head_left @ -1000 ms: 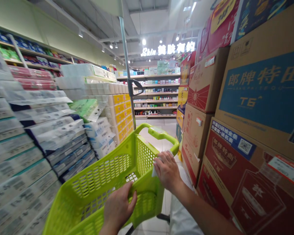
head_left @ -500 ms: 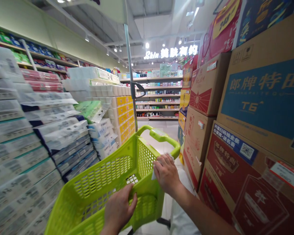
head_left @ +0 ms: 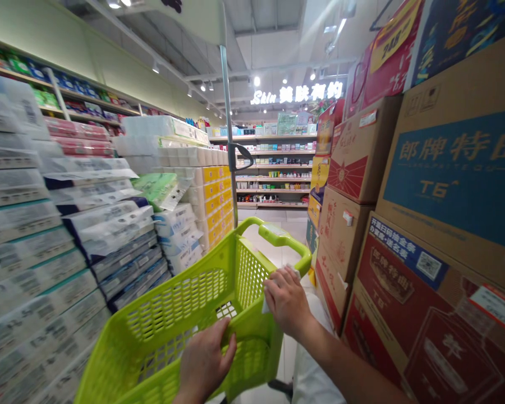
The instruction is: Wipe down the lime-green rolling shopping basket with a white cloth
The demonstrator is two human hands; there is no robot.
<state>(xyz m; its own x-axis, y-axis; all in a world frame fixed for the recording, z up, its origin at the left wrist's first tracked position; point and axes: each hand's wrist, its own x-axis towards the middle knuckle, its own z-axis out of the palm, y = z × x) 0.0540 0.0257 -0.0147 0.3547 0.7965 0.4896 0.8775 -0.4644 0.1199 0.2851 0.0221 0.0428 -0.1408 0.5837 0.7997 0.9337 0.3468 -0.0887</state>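
Note:
A lime-green plastic shopping cart with perforated walls stands at an angle in front of me, and its basket looks bare inside. My left hand is closed over the near side rim, thumb on the outer side and fingers reaching inward. My right hand presses a crumpled white tissue or cloth against the cart's corner, just below the looped handle. Most of that white piece is hidden under the palm and fingers.
Stacked tissue packs crowd the left side. Cardboard cartons rise close on the right. A metal pole stands behind the cart. Across the tiled aisle are shelves of small products beneath a lit sign.
The view has swung very slightly, so the surroundings sit a little farther right. Both hands keep their places on the cart, which has hardly moved.

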